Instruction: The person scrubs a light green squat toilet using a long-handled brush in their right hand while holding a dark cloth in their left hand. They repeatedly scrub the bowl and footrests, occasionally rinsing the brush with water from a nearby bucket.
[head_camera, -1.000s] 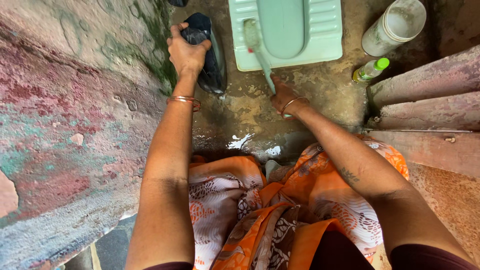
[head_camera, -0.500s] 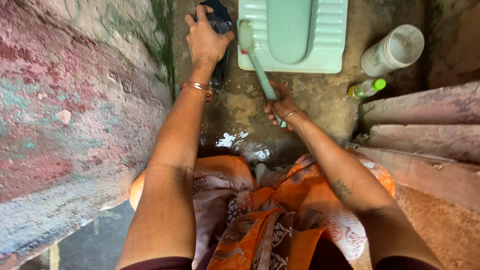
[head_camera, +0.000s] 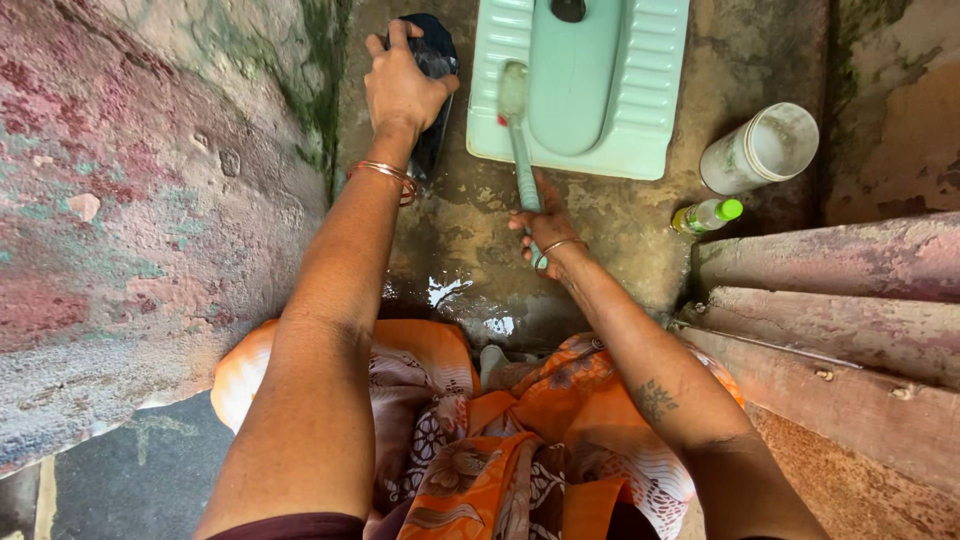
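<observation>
Moved: I see brush head (head_camera: 513, 88) now on squat pan (head_camera: 640, 120) footrest. Right hand (head_camera: 540, 228) grips handle, left hand (head_camera: 402, 88) clutches dark container (head_camera: 434, 60) beside pan; wet floor (head_camera: 470, 290), brush may slip

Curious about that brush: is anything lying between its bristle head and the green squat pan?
Nothing visible. The right hand holds the brush, and its head already rests on the squat pan rim. The left hand grips a dark container beside it.

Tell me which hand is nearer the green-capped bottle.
Right. The right hand, gripping the brush handle, is just left of the green-capped bottle across bare floor. The left hand is farther off, up by the wall on a dark container.
</observation>
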